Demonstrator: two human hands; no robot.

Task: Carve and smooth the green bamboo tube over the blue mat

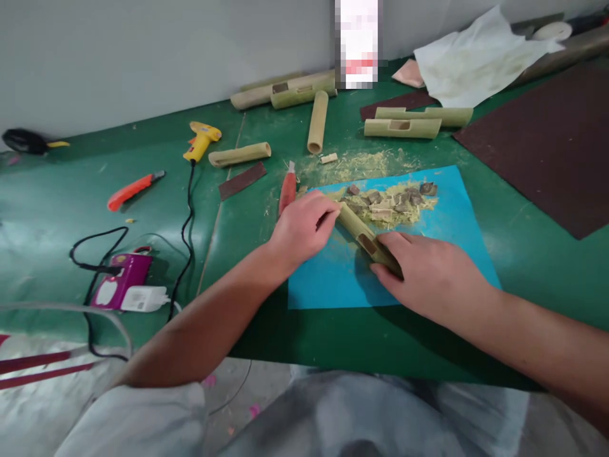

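Note:
A bamboo tube [354, 223] with a rectangular slot cut in its side slants over a blue sheet [323, 285]. My right hand [428, 266] wraps round its near end, thumb below and fingers above. At the far end, my left hand [304, 225] has its fingers bent and pinched together at the tube's rim; whatever lies inside the fingertips is hidden. Just beyond my left hand lies a red-handled knife [287, 190], partly covered by it. Behind the tube, a heap of bamboo shavings and chips [385, 206] rests on the sheet.
Several other bamboo tubes [402, 129] lie along the back. To the left are a yellow glue gun [202, 141], an orange utility knife [133, 192], a brown strip [242, 181] and a purple power strip [118, 279] with cords. A large dark brown sheet [547, 146] covers the right side.

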